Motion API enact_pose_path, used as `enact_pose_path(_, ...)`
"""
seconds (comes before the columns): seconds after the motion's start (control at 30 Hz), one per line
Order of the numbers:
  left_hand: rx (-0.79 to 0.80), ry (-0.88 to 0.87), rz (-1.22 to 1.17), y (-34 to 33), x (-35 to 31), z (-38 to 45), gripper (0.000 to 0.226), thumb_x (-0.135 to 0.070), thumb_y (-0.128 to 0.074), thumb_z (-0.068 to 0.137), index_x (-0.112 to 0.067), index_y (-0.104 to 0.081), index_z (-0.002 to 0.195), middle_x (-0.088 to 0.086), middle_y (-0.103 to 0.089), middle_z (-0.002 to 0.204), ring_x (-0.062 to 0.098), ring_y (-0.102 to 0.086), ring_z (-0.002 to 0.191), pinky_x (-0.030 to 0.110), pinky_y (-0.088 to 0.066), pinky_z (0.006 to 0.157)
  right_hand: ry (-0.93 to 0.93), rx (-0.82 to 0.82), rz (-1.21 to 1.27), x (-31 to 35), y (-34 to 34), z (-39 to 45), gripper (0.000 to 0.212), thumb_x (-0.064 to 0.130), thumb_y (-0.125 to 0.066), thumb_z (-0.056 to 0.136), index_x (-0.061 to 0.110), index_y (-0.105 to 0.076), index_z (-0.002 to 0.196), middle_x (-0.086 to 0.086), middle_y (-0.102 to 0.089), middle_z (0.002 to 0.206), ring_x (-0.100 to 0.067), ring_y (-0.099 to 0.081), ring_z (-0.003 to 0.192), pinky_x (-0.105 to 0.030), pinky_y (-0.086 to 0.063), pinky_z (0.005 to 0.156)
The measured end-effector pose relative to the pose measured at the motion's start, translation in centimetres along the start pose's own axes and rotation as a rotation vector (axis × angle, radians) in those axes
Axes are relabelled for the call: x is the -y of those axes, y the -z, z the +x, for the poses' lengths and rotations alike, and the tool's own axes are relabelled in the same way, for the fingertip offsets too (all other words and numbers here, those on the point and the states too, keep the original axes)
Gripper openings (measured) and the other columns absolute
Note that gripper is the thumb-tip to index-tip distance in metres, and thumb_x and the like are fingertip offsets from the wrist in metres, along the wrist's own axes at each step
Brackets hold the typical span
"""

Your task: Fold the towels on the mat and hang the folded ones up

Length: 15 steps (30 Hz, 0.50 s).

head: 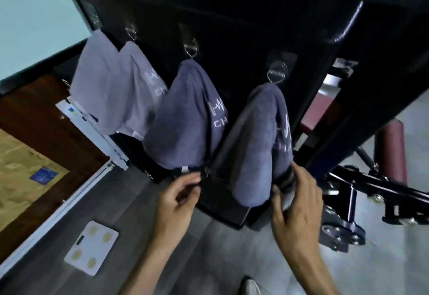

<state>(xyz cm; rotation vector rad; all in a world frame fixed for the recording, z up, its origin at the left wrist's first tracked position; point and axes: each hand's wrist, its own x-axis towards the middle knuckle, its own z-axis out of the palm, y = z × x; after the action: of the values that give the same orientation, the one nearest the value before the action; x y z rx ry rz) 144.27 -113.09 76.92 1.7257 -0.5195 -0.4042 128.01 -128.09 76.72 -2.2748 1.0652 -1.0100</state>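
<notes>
Bare forearms reach up from the bottom edge toward the black cabinet (232, 27), the landmark for everything else. At its lower front the right hand (296, 199) has thumb and fingers curled around the bottom right corner of the nearest grey towel (253, 146), pinching the cloth. The left hand (180, 198) is level with it at the towel's left, fingers loosely bent, fingertips beside a dark strap and small zip pull at the towel's lower left edge; whether it grips anything cannot be told. This towel hangs folded from a metal ring hook (276, 74) on the cabinet face. Farther left along that face three more folded towels hang from their own hooks: a dark grey one (183, 113), then two paler ones (137, 90) (97, 85). Left of the cabinet's foot a white scale (91, 247) lies on the floor.
</notes>
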Motion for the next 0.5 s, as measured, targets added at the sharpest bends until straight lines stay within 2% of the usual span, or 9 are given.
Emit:
enact_pose_path(0.07, 0.080, 0.118, 0.050, 0.8, 4.7, -3.0, 0.043, 0.008, -0.061, 0.086, -0.032, -0.073, 0.097, -0.020, -0.071, 0.099, -0.001, -0.065, 0.088, 0.016, -0.048, 0.080, -0.112, 0.093, -0.010, -1.1, -0.7, -4.4, 0.050, 0.021, -0.058, 0.082, 0.019, -0.047, 0.130, -0.002, -0.055, 0.122, -0.027, -0.053, 0.104, -0.039, -0.041, 0.087)
enact_pose_path(0.13, 0.202, 0.189, 0.094, 1.2, 8.3, -5.4, 0.053, 0.007, -0.062, 0.086, -0.045, -0.072, 0.093, -0.018, -0.072, 0.096, 0.000, -0.064, 0.081, 0.012, -0.048, 0.074, -0.200, 0.226, -0.043, -1.7, -1.3, -9.2, 0.046, 0.021, -0.059, 0.081, 0.025, -0.049, 0.125, 0.002, -0.057, 0.114, -0.025, -0.055, 0.101, -0.035, -0.041, 0.085)
enact_pose_path(0.23, 0.382, 0.206, 0.130, 1.1, 10.7, -8.0, 0.043, -0.001, -0.063, 0.088, -0.044, -0.067, 0.094, -0.013, -0.072, 0.102, 0.001, -0.066, 0.092, 0.011, -0.048, 0.078, -0.393, 0.391, -0.062, -1.4, -1.7, -16.2, 0.039, 0.019, -0.061, 0.088, 0.023, -0.053, 0.127, 0.002, -0.062, 0.119, -0.022, -0.058, 0.107, -0.033, -0.047, 0.087)
enact_pose_path(0.4, 0.660, 0.105, 0.197, -1.2, 10.5, -11.7, 0.033, -0.005, -0.061, 0.089, -0.033, -0.065, 0.107, -0.018, -0.066, 0.105, -0.007, -0.062, 0.092, 0.004, -0.044, 0.076, -0.707, 0.388, 0.008, -0.8, 0.0, -26.8, 0.035, 0.022, -0.058, 0.091, 0.022, -0.055, 0.125, 0.005, -0.063, 0.125, -0.018, -0.062, 0.109, -0.035, -0.049, 0.093)
enact_pose_path(0.5, 0.819, 0.038, 0.240, -4.0, 10.1, -14.3, 0.030, -0.006, -0.061, 0.089, -0.029, -0.066, 0.109, -0.018, -0.067, 0.106, -0.004, -0.062, 0.092, 0.006, -0.045, 0.077, -0.886, 0.345, 0.045, -1.1, 2.3, -32.2, 0.032, 0.023, -0.058, 0.093, 0.023, -0.056, 0.124, 0.008, -0.063, 0.125, -0.012, -0.062, 0.101, -0.024, -0.044, 0.083)
